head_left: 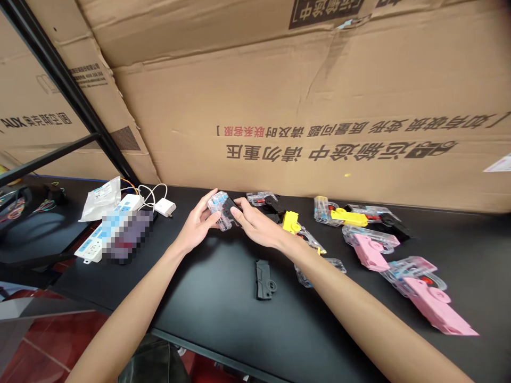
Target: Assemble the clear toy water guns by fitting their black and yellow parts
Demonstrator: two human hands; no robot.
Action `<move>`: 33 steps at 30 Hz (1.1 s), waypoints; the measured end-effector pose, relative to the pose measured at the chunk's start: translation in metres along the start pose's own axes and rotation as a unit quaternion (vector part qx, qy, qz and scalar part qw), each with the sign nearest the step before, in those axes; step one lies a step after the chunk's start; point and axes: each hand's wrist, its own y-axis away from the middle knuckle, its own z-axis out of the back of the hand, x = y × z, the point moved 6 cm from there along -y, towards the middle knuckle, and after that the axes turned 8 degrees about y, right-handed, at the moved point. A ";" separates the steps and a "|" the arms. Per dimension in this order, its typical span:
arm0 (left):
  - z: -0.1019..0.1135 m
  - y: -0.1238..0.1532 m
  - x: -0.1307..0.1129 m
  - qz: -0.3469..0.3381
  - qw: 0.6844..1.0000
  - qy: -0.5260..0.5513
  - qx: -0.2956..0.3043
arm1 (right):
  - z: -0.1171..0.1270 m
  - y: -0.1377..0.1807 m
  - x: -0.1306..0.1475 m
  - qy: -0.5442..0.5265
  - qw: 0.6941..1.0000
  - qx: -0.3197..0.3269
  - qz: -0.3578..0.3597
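My left hand (200, 222) is closed around a clear plastic mechanism piece (219, 200) with light-blue parts inside. Opposite it, my right hand (255, 221) grips a black plastic part (229, 206), which touches the clear piece. Fingers cover some of both, so I cannot tell whether they are joined. Below my hands, a loose black plastic piece with a round ring (263, 280) lies on the table. Just beyond my right hand are a clear and black piece (261, 198) and a yellow piece (291, 222). Under my right forearm, another clear piece (335, 264) is partly hidden.
Right of my arm lie a clear and yellow assembly (348, 216), a clear and black one (385, 215) and pink ones (371, 252). At left are a power strip (90, 250), a white charger (165, 207) and a plastic bag (101, 199). Cardboard (279, 96) stands behind the black table (207, 303).
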 end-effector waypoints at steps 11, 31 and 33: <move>0.004 0.000 -0.001 0.009 0.991 0.132 0.030 | 0.002 0.001 0.015 -0.057 0.998 -0.035 -0.001; -0.019 0.006 0.003 0.042 0.984 0.164 0.061 | 0.021 0.008 0.012 0.003 0.997 0.080 0.010; -0.019 0.006 0.002 0.033 0.986 0.149 0.065 | 0.019 0.008 0.012 0.009 0.996 0.092 0.013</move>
